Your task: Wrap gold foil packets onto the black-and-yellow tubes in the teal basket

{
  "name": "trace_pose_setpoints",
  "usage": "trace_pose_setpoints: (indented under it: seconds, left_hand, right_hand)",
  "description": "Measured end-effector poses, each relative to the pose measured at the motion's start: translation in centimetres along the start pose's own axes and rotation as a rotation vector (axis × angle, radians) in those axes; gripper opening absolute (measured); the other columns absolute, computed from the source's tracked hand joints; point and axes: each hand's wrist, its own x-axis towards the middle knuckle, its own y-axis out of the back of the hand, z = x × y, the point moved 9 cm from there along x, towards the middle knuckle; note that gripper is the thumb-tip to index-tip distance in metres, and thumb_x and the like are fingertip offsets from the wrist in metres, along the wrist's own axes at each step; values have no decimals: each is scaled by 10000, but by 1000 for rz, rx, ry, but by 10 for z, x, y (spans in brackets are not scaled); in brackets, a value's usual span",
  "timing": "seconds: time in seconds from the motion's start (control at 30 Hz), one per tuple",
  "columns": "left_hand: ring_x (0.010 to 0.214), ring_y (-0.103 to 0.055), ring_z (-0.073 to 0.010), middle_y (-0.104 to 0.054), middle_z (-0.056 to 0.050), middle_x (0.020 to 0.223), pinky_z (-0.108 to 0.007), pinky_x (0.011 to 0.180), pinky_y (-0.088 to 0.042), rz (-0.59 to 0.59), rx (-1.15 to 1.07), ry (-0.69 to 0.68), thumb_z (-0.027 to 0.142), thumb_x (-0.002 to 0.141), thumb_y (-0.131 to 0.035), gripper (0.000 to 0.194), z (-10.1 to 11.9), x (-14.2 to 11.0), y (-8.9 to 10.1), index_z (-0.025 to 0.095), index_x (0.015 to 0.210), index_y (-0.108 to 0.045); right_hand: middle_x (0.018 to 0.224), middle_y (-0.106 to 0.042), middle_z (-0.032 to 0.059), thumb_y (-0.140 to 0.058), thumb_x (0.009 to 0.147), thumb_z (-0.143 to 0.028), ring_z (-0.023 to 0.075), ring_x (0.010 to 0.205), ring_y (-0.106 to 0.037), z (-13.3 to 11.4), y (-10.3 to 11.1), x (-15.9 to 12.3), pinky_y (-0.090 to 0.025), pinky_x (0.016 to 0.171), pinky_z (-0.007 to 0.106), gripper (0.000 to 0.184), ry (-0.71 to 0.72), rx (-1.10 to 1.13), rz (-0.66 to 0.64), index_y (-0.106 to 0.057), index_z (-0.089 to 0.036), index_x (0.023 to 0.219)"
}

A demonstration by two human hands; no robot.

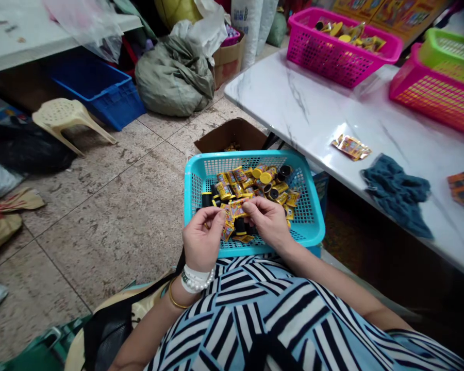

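Observation:
A turquoise plastic basket [313, 226] sits in front of me at my lap. Inside it lie several small yellow printed canisters [224, 190] with black or yellow caps, some on their sides. Over the basket, my left hand [203, 237] is closed in a pinch at the left end of a yellow printed label [237, 207]. The thumb and fingers of my right hand [270, 221] pinch its right end. Another yellow printed piece hangs just below, by my left fingertips; whether it joins the label I cannot tell. Black canisters lie partly hidden beneath my hands.
A marbled white table [294, 103] stands to the right, bearing a pink basket [332, 56] of yellow pieces, a dark blue cloth [396, 190] and a shiny printed packet [351, 147]. Behind my basket is an open cardboard box [232, 135]. A cream stool [67, 116] and blue crate [100, 93] stand left.

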Motion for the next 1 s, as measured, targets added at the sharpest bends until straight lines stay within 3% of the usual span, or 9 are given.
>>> trace_pose_setpoints:
  seconds: [0.1,0.23,0.33,0.43,0.57,0.67,0.73,0.87,1.0]
  left_hand:
    - [710,-621,-134,-689,-50,787,-235,656,-499,-42,106,-61,312,846,-675,164,7,0,-4,163,826,-738]
    - [755,-621,-139,-696,-54,825,-233,680,-501,-69,93,-76,274,786,-730,113,5,3,-4,167,793,-764]
    - [548,-534,-81,-646,-3,652,-181,501,-413,-95,-27,120,313,747,-776,166,-16,9,-3,172,836,-772]
    - [390,-410,-39,-545,40,481,-155,383,-267,-126,-162,337,357,678,-830,247,-33,11,-7,148,774,-740]
    - [333,-388,-27,-562,27,478,-147,337,-172,-198,-269,523,384,585,-880,351,-43,7,-18,123,741,-706]
    - [321,-370,-22,-544,28,465,-145,327,-136,-247,-312,595,406,561,-889,396,-46,4,-25,109,749,-705]
    - [341,-365,-15,-531,32,470,-137,334,-147,-250,-355,615,391,545,-900,402,-46,3,-28,101,737,-699]
    - [403,-358,-6,-515,36,506,-126,355,-171,-252,-465,622,311,547,-908,369,-43,4,-32,83,731,-685]
    - [429,-353,-4,-546,11,561,-127,362,-165,-290,-514,645,280,585,-890,348,-49,3,-36,63,759,-680]
  right_hand:
    - [591,-618,-19,-671,852,-429,112,527,-536,-1,-2,-1,-426,508,230,264,48,-34,-15,-692,-183,760]
    - [721,-680,17,-667,872,-318,135,657,-596,-23,-15,-11,-479,635,260,155,311,-221,-47,-711,-189,798]
    - [751,-685,27,-647,896,-293,136,679,-611,-35,-28,-17,-487,652,259,134,466,-339,-167,-720,-183,877]
    - [823,-726,35,-605,935,-309,136,716,-651,-38,-12,-12,-507,684,253,174,503,-476,-227,-727,-193,979]
    - [969,-729,84,-567,946,-240,205,885,-640,-32,34,2,-499,795,320,207,541,-1029,-170,-713,-186,1082]
    - [987,-687,119,-541,936,-183,257,929,-578,-6,32,3,-468,791,370,206,566,-1458,-381,-722,-189,1036]
    - [1003,-650,142,-547,936,-208,281,950,-557,7,26,5,-460,781,391,178,549,-1605,-452,-723,-186,945]
    - [1028,-620,156,-541,933,-211,303,990,-557,4,22,10,-471,811,418,165,510,-1614,-433,-702,-175,932]
    - [1211,-621,147,-629,861,-198,282,1100,-583,-29,38,6,-493,928,410,280,479,-1174,-333,-631,-167,1139]
